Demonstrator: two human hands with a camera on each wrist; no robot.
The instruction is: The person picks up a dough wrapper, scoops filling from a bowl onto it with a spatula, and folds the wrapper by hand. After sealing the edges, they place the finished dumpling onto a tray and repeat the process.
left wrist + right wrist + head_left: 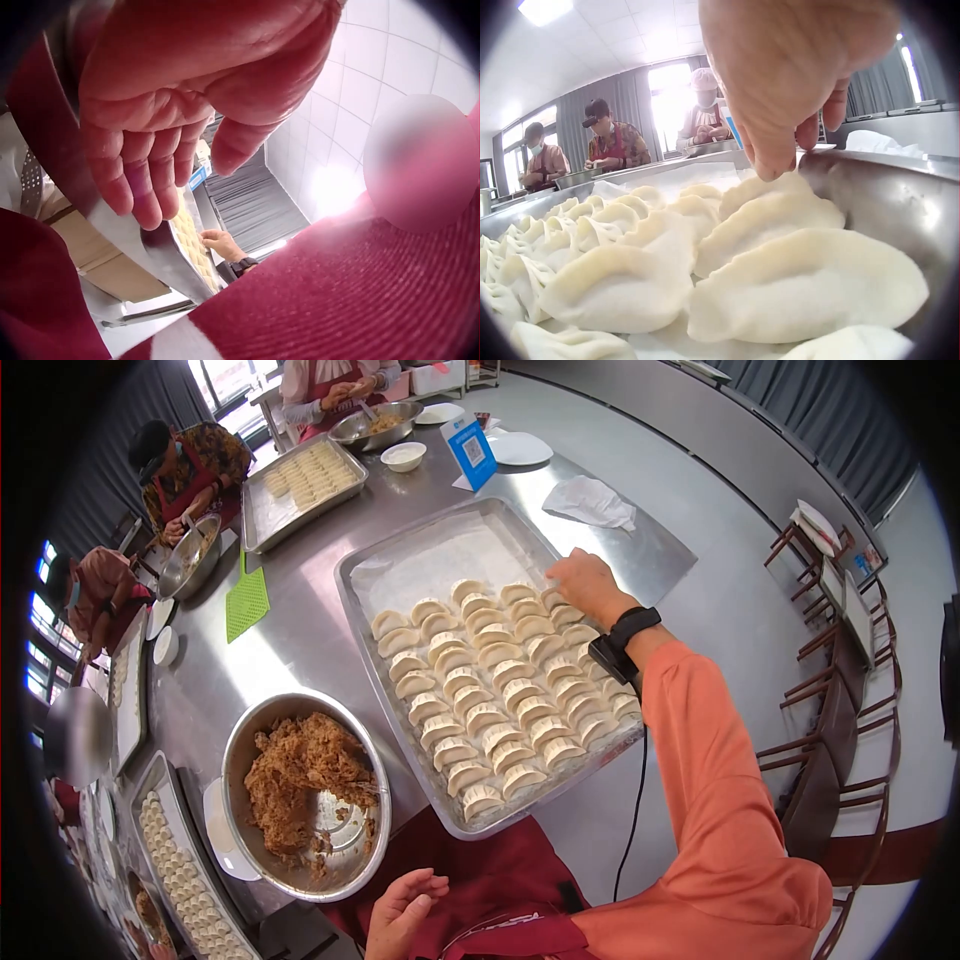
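Observation:
My right hand (590, 588) reaches over the right side of a metal tray (516, 532) holding rows of crescent dumplings (500, 695) on pale paper. In the right wrist view its thumb and curled fingers pinch the far end of a dumpling (754, 193), beside the tray wall. More uncooked dumplings (810, 281), with pressed edges, lie close below that hand. My left hand (402, 910) is held in front of the red apron, fingers relaxed and palm bare. The left wrist view shows this hand (202, 90) holding nothing.
Left of the tray stands a metal pot (345, 832) of brown minced filling (300, 765). A green mat (247, 603), blue sign (468, 450) and crumpled white paper (590, 500) lie around the steel table. Other people work at another dumpling tray (262, 525) and bowls; chairs (835, 730) line the right.

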